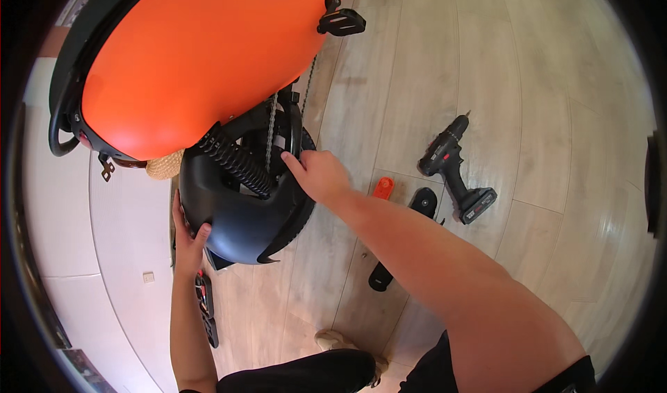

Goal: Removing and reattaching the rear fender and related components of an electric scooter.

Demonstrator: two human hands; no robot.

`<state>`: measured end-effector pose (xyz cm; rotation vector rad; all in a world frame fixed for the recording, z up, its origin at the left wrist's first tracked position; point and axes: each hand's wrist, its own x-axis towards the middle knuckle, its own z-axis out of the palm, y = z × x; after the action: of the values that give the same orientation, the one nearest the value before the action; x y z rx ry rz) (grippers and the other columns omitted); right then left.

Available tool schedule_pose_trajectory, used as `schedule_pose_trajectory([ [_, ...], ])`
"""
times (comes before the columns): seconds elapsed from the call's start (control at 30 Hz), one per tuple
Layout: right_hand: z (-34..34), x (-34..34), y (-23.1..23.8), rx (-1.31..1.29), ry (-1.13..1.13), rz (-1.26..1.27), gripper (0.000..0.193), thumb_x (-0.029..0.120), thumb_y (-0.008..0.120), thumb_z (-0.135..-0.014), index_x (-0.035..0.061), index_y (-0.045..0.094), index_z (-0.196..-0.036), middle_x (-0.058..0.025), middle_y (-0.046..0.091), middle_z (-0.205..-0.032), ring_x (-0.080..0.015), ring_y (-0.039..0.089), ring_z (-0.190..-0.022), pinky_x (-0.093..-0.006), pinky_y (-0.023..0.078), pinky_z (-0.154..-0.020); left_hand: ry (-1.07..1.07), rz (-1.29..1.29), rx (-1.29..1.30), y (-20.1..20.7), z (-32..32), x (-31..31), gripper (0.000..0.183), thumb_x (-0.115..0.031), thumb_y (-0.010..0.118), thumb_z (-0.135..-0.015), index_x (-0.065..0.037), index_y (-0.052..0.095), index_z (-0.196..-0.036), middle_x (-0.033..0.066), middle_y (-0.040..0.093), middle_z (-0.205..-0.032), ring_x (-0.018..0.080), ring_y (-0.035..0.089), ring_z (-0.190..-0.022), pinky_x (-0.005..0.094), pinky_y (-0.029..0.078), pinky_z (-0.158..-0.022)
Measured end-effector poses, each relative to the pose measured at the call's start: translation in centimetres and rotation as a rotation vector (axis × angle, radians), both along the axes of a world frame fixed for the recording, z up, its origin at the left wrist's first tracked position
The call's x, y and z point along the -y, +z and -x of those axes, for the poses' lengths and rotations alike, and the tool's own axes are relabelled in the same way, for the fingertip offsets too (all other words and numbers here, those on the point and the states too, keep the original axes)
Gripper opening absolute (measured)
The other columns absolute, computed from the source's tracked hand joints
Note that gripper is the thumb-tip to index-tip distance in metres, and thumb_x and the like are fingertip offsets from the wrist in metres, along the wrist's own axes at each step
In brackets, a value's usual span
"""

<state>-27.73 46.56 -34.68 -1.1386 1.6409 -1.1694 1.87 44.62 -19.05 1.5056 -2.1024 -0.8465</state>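
Note:
A glossy black mudguard [229, 232] curves over the small wheel of a ride-on vehicle with an orange body [187, 53]. My left hand [189, 244] grips its left side, thumb on the outer face and most fingers hidden behind the edge. At its upper right side, my right hand [321, 176] is closed round the rim with the thumb on top. Between the hands, a black coil spring [240, 164] runs down into the mudguard's opening. Beside it hangs a chain [272, 132]. The tyre [295, 235] shows only as a strip along the right edge.
A black cordless drill [455, 167] lies on the wooden floor to the right. Nearer are an orange piece [383, 187] and a long black part [424, 202], partly covered by my right forearm. An open tool case [206, 306] lies by my left forearm, near the white wall [125, 233].

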Motion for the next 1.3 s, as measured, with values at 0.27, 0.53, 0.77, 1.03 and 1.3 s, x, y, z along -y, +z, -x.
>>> schedule_pose_trajectory([
  [0.27,3.4,1.2,-1.4,-0.01,0.246,0.132,0.052,0.052,0.058,-0.097,0.0026,0.068,-0.082,-0.0209,0.067,-0.076,-0.0432,0.066,-0.077,-0.0512,0.052,-0.071,0.004,-0.059,0.051,1.4,0.8,3.4,0.121,-0.084,0.056,-0.082,-0.008,0.008,-0.164,0.0207,0.02,-0.167,0.0329,0.021,-0.154,0.0442,0.016,-0.125],
  [0.53,4.3,2.4,-2.4,0.01,0.418,0.075,0.058,0.058,0.052,-0.098,0.0042,0.073,-0.091,-0.0197,0.072,-0.085,-0.0416,0.069,-0.087,-0.0508,0.055,-0.079,0.043,-0.241,-0.004,2.9,3.0,5.8,0.125,-0.068,0.079,-0.074,-0.007,0.017,-0.163,0.0142,0.025,-0.167,0.0297,0.023,-0.154,0.0417,0.02,-0.124],
  [0.77,5.1,4.0,-2.9,0.038,0.363,0.148,0.055,0.054,0.059,-0.097,0.0017,0.065,-0.083,-0.0171,0.066,-0.073,-0.0357,0.064,-0.069,-0.0451,0.052,-0.067,0.096,-0.239,0.016,3.0,3.1,6.1,0.123,-0.058,0.086,-0.073,-0.003,0.021,-0.161,0.0161,0.034,-0.162,0.0303,0.031,-0.15,0.0416,0.023,-0.123],
  [1.03,1.3,3.3,-3.3,0.477,-0.052,0.118,0.03,0.027,0.074,-0.091,0.0032,0.057,-0.094,-0.0102,0.058,-0.065,-0.0241,0.056,-0.062,-0.0371,0.047,-0.061,0.017,-0.185,0.017,2.4,0.9,6.6,0.119,-0.059,0.081,-0.079,0.003,0.02,-0.16,0.0204,0.034,-0.162,0.031,0.031,-0.151,0.0421,0.025,-0.122],
  [1.3,3.4,4.1,1.2,0.195,0.173,0.292,0.047,0.01,0.063,-0.091,0.0071,0.052,-0.137,-0.0122,0.059,-0.069,-0.0303,0.06,-0.064,-0.0423,0.048,-0.062,0.519,0.063,-0.289,-5.3,-7.4,-4.1,0.08,-0.063,0.039,-0.105,-0.006,0.026,-0.159,0.0138,0.03,-0.163,0.0311,0.035,-0.148,0.0466,0.03,-0.12],
])
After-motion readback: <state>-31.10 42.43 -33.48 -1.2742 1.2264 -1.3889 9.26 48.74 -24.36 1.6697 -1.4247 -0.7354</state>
